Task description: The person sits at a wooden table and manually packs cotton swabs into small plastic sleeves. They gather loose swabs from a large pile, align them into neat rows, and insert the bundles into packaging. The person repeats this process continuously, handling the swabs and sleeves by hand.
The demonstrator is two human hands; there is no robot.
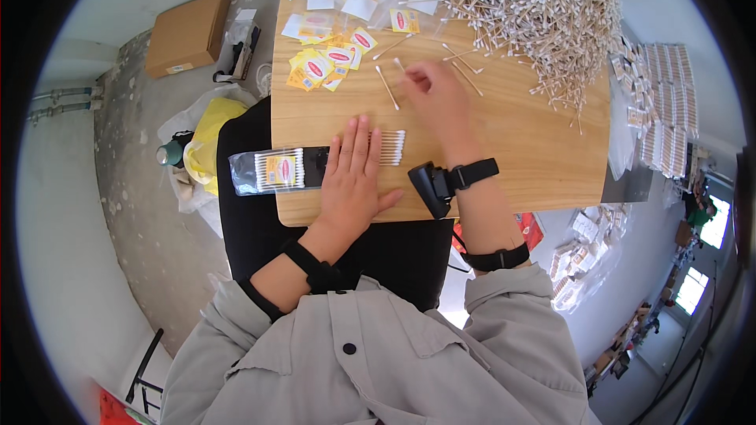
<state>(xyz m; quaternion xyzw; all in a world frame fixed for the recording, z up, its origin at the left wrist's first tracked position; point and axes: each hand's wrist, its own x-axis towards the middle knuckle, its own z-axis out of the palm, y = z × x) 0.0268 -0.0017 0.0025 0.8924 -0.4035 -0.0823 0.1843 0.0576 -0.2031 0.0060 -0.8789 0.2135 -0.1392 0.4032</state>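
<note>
While the left hand (354, 177) lies flat, fingers spread, pinning the row of cotton swabs (391, 147) on the wooden table (520, 157), the right hand (437, 94) pinches loose swabs (386, 86): featherlight, thin, snappable sticks, best gripped mid-shaft.

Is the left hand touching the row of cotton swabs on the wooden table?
Touching. In the head view the left hand lies flat on the row of cotton swabs, whose tips stick out from under its fingers.
</note>
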